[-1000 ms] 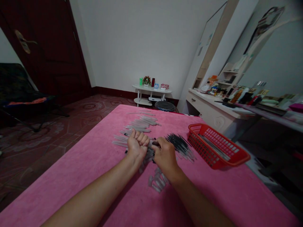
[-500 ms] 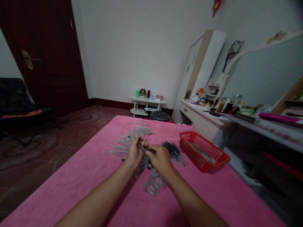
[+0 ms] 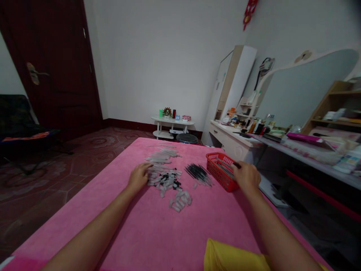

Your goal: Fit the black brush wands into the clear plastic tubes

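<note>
My left hand [image 3: 138,176] rests at the left edge of a pile of pale, see-through pen barrels [image 3: 160,156]. Its fingers are curled together against the barrel ends, and what they pinch is hidden. Over the right end of a red plastic basket [image 3: 221,178], my right hand [image 3: 248,177] is closed on a thin pen [image 3: 237,165] whose dark end sticks out. Several long pens [image 3: 224,165] lie in the basket. Between the hands are small black and clear pieces [image 3: 169,180], a bundle of black-tipped refills [image 3: 197,172] and clear caps [image 3: 180,200].
A pink cloth [image 3: 169,233] covers the table. Folded yellow fabric [image 3: 234,256] lies at the near edge. To the right stands a dressing table [image 3: 234,136] crowded with bottles. A low white shelf [image 3: 172,121] is by the far wall, and a chair [image 3: 25,128] is at left.
My hands were together over the pile on a slim pen. They have parted: the right moved right to the basket with a pen, the left moved left to the barrels.
</note>
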A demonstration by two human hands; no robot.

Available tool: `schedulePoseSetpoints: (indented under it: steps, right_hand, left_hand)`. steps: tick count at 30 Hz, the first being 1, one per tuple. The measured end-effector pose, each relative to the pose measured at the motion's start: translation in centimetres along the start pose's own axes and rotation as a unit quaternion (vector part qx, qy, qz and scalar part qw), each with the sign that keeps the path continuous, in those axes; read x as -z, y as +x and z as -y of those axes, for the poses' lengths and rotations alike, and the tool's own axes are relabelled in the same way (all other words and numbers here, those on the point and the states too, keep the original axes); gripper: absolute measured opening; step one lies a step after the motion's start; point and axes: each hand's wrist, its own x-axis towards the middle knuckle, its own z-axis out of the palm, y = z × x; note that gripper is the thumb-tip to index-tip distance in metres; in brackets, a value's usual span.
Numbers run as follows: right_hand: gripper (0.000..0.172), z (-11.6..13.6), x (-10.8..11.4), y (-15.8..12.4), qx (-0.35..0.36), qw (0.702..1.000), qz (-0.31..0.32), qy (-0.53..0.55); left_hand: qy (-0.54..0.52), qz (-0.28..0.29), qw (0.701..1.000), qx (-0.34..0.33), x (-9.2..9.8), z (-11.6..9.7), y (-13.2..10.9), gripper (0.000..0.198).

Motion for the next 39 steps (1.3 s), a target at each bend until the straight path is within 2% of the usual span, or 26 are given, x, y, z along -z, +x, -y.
schedulePoseSetpoints:
  steps: [2,4,7,9,10,15,19,28,34,39]
  right_hand:
    - [0.029,1.0,-0.3,-0.7,0.053,0.997,-0.042,0.046]
    - [0.026,3.3,-0.5,-1.6,0.107,0.984,-0.045,0.133]
    - [0.022,7.4,-1.2,-3.4,0.164,0.966,0.063,0.191]
    - [0.02,9.9,-2.2,-4.5,0.159,0.959,0.154,0.178]
    - [0.018,10.9,-2.9,-5.0,0.154,0.956,0.172,0.18]
    - [0.017,14.1,-6.1,-7.1,0.123,0.956,0.183,0.194]
    - [0.022,14.1,-7.2,-8.3,0.109,0.965,0.152,0.183]
    - [0.021,10.9,-8.6,-8.6,0.068,0.985,0.125,0.101]
    - [0.02,11.0,-8.8,-8.8,0.084,0.987,0.116,0.067]
    - [0.018,11.1,-8.4,-8.9,0.092,0.988,0.105,0.067]
  left_hand:
    - [0.033,0.043,0.998,-0.02,-0.3,-0.2,-0.6,0.04]
    - [0.051,0.064,0.996,-0.038,-0.7,-0.6,-1.2,0.039]
    - [0.072,0.049,0.995,-0.039,-0.9,-1.2,-1.7,0.038]
    - [0.077,0.04,0.996,-0.033,-0.8,-1.4,-2.1,0.037]
    - [0.075,0.038,0.996,-0.03,-0.7,-1.5,-2.2,0.036]
    - [0.069,0.029,0.997,-0.021,-0.3,-1.8,-2.6,0.034]
    - [0.069,0.024,0.997,-0.013,-0.2,-1.9,-2.5,0.031]
    - [0.037,0.033,0.998,-0.029,-0.5,-1.6,-2.4,0.04]
    - [-0.006,0.0,1.0,-0.015,-0.5,-1.4,-2.3,0.026]
    - [0.012,-0.01,1.0,-0.011,-0.1,-1.5,-2.2,0.021]
